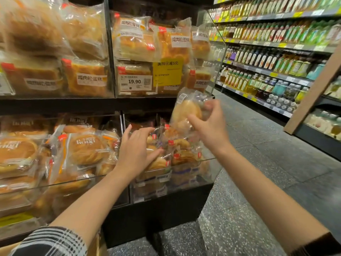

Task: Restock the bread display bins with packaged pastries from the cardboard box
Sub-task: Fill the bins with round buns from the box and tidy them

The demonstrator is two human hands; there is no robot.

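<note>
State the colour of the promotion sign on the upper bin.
Yellow sign, seen in the head view.

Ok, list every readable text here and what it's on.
"19.90": white shelf price tag.
"满39元减5元": yellow promotion sign.
"咸肉松蛋糕": white labels on clear-wrapped golden cakes.
Lower brown bun packets, bottle labels, small tag print: too blurred.

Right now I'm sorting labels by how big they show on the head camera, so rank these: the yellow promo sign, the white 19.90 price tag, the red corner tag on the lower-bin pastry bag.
1. White 19.90 price tag and yellow promo sign: look alike in area, too close to rank.
2. Red corner tag: clearly smallest.
</note>
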